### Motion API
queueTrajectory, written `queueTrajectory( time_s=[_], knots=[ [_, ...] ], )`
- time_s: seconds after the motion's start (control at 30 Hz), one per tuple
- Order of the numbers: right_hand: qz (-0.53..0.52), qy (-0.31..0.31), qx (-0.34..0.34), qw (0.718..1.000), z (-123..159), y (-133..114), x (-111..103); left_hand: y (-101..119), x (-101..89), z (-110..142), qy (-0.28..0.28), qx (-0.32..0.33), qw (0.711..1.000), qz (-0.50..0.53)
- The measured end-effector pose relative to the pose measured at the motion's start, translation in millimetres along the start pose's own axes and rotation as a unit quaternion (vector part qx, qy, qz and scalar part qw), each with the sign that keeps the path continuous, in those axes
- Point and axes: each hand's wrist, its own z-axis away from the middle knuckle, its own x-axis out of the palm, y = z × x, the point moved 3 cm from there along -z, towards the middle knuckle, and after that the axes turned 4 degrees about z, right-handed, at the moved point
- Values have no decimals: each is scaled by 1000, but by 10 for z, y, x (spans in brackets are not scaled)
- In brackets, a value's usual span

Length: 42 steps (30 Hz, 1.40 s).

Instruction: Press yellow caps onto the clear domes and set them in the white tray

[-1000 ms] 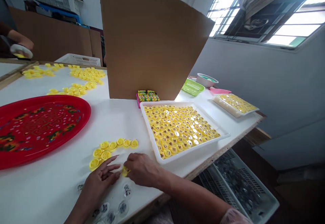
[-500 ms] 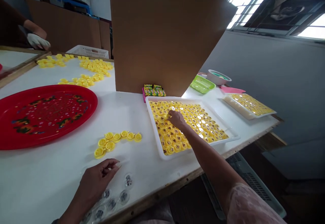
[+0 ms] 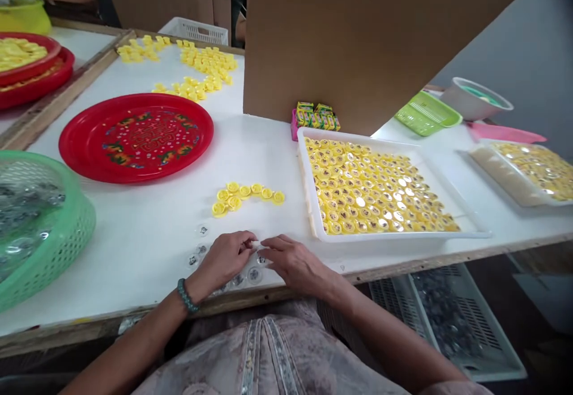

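Observation:
My left hand (image 3: 225, 259), with a bracelet at the wrist, is pinched closed over the near edge of the table. Its fingertips hide most of what they hold; a small pale edge shows there. Almost touching it, my right hand (image 3: 296, 264) has its fingers stretched and apart above a clear round plastic cap (image 3: 261, 258) with a dark print. More clear caps (image 3: 255, 274) lie under and beside my hands. Beyond them, several small yellow round cups (image 3: 233, 203) form a curved row. To the right, a white tray (image 3: 398, 238) holds rows of yellow cups with printed tops.
A red patterned tray (image 3: 96, 171) and a green basket (image 3: 67, 246) of clear pieces stand left. Yellow cups (image 3: 208, 61) lie at the back. A cardboard sheet (image 3: 340, 37) rises behind a pink box (image 3: 294, 125) of small packets. Another filled tray (image 3: 492, 165) stands right.
My right hand has left the yellow cups in the white tray and come back beside my left hand. The view has tilted down and turned left, bringing in the green basket.

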Motion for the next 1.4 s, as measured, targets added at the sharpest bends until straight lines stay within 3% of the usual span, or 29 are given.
queueTrajectory(
  time_s=[0.13,0.4,0.5,0.6,0.73,1.0,1.1,1.23,1.3,1.4],
  knots=[
    [15,18,37,999,-42,-23,194,-34,52,27,3,19,1000,-4],
    [-51,57,102,992,49,45,255,25,59,72,-16,58,997,-37],
    [-81,86,168,979,69,45,255,28,41,68,1,39,999,-19],
    [-118,139,209,961,58,49,244,-12,42,54,-5,-22,996,87],
    [-123,155,186,962,-21,91,271,-80,68,53,-37,-91,964,248],
    [-157,139,201,957,-29,361,279,-153,-33,67,29,-116,977,177],
    [-124,131,165,970,6,272,181,-133,-60,46,40,-108,982,148],
    [-80,70,68,992,32,78,148,-73,-49,30,37,-72,989,126],
    [-77,63,61,993,34,45,185,-59,-26,32,30,-69,988,136],
    [-101,102,96,985,9,65,240,-70,13,42,12,-80,979,188]
  ],
)
